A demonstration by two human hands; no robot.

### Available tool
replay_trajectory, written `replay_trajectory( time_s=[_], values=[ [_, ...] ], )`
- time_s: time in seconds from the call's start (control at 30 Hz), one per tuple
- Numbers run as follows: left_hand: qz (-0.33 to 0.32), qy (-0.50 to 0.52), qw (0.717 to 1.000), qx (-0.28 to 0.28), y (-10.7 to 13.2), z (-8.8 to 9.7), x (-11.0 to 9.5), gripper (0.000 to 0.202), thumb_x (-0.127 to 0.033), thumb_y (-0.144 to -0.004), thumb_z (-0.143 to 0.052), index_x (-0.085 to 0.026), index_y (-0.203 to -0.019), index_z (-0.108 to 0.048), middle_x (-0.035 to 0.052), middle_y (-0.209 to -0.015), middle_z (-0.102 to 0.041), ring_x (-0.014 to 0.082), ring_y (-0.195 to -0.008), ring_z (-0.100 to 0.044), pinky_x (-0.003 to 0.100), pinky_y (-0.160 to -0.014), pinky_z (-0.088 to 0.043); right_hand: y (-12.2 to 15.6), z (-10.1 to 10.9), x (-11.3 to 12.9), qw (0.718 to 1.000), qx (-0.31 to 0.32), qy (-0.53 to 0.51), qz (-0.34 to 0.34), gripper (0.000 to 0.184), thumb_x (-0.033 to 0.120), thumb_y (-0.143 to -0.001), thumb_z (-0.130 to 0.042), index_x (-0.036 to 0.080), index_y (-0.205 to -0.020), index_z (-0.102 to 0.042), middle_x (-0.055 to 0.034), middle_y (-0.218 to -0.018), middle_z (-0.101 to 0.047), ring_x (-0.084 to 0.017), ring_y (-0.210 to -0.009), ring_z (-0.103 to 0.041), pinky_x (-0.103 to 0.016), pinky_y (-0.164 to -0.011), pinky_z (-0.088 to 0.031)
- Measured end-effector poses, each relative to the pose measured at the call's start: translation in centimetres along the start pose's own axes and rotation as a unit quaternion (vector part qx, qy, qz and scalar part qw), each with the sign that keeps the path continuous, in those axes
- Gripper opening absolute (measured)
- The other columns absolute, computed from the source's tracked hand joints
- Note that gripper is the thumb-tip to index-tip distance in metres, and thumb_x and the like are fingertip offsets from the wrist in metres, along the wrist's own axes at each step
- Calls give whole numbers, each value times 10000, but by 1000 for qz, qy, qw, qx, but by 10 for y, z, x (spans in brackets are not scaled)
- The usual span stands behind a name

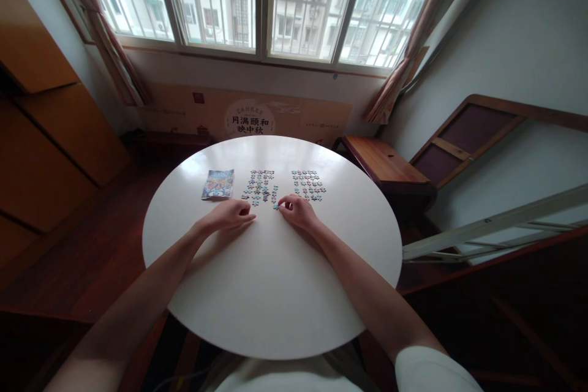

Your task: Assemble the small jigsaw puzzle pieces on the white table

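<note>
My right hand (pixel 297 211) is closed in a pinch, thumb and forefinger at a light-blue jigsaw puzzle piece (pixel 275 206) low over the white table. My left hand (pixel 231 214) rests on the table with its fingers curled in, and no object shows in it. Just beyond the hands lies a left group of puzzle pieces (pixel 256 185) in loose rows. Another group of puzzle pieces (pixel 307 176) is spread in rows farther right, past my right hand. A colourful picture sheet or packet (pixel 218 184) lies beyond my left wrist.
The round white table (pixel 271 294) has its near edge close to my body. A wooden side table (pixel 383 159) stands off its right side, and a leaning wooden frame (pixel 463 135) is by the wall. Barred windows (pixel 261 6) are behind.
</note>
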State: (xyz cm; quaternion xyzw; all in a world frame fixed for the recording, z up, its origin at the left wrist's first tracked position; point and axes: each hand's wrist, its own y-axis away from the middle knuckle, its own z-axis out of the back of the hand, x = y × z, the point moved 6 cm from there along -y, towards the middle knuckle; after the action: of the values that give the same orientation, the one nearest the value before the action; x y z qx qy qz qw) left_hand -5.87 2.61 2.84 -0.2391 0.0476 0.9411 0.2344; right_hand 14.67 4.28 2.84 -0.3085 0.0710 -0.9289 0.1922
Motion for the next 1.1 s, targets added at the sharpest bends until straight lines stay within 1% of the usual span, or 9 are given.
replay_trajectory(
  time_s=[0.4,1.1],
  values=[
    [4,19,1000,-1,1,1,-3,391,-480,-790,-534,-187,-586,-375,-18,-570,-447,103,-518,-358,260,-516,-212,0,-1,-2,1000,-2,-3,1,132,215,-811,-615,227,-879,-728,-1,-777,-635,-114,-654,-554,-235,-671,-410],
    [10,17,1000,2,2,3,-4,396,-487,-790,-539,-189,-584,-379,-24,-561,-435,107,-520,-367,259,-513,-216,-1,-2,-3,1000,-5,-1,8,129,210,-807,-610,221,-870,-722,-1,-754,-620,-118,-656,-552,-235,-671,-409]
  ],
)
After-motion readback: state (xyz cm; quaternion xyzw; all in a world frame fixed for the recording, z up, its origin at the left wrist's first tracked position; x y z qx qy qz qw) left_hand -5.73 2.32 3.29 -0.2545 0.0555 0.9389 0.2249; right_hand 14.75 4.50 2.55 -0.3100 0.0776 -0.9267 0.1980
